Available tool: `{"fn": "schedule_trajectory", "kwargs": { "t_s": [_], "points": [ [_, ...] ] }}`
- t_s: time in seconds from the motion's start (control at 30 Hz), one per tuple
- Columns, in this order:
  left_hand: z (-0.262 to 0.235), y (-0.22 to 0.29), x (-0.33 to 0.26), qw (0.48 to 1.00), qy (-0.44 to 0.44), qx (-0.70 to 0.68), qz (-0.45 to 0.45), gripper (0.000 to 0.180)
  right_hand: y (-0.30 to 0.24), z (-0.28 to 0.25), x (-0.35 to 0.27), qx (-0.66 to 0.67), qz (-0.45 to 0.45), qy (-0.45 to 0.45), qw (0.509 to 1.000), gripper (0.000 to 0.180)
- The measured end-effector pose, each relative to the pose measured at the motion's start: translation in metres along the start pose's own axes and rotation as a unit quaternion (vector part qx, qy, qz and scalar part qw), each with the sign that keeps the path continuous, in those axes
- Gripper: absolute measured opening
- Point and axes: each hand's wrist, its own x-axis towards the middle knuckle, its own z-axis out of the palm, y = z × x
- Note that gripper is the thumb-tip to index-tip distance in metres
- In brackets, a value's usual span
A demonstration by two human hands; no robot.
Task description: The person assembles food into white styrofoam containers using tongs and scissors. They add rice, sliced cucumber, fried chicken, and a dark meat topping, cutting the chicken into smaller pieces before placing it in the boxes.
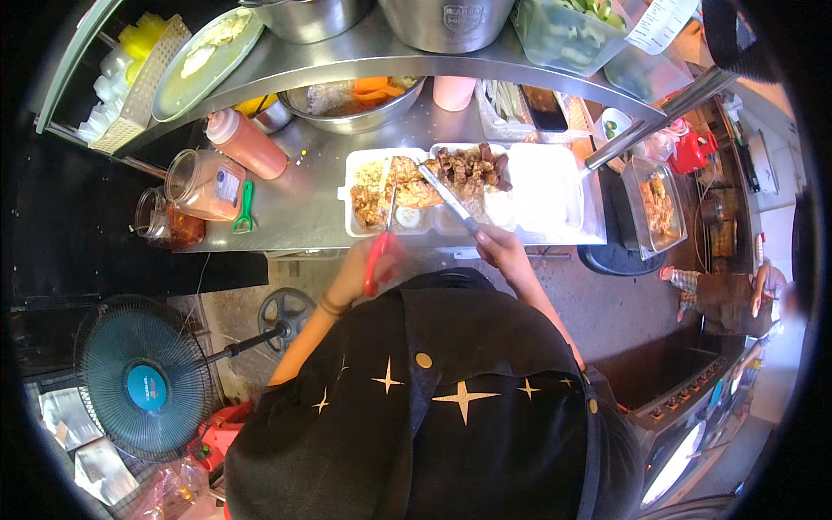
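Golden piece [419, 192] is prob. being snipped; scissors [376, 263] being gripped by L fingers [357, 259], tongs [449, 198] by R fingers [491, 242]; best being steadied w/ tongs.

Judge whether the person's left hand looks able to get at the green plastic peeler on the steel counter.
Probably yes: nothing visible blocks the path between the left hand and the peeler, though that hand holds red-handled metal scissors.
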Motion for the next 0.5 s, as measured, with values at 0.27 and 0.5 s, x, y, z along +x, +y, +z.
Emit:
{"fn": "schedule_trajectory", "kwargs": {
  "t_s": [0.27, 0.5],
  "points": [
    [-0.009, -0.016, 0.002, 0.994, 0.024, 0.053, -0.090, 0.027, -0.005, -0.003, -0.002, -0.039, 0.037, 0.006, 0.999, 0.030],
    [-0.015, -0.058, 0.007, 0.999, 0.010, -0.022, -0.023, 0.020, 0.009, -0.011, 0.013, -0.133, 0.062, -0.048, 0.988, 0.027]
  ]
}}
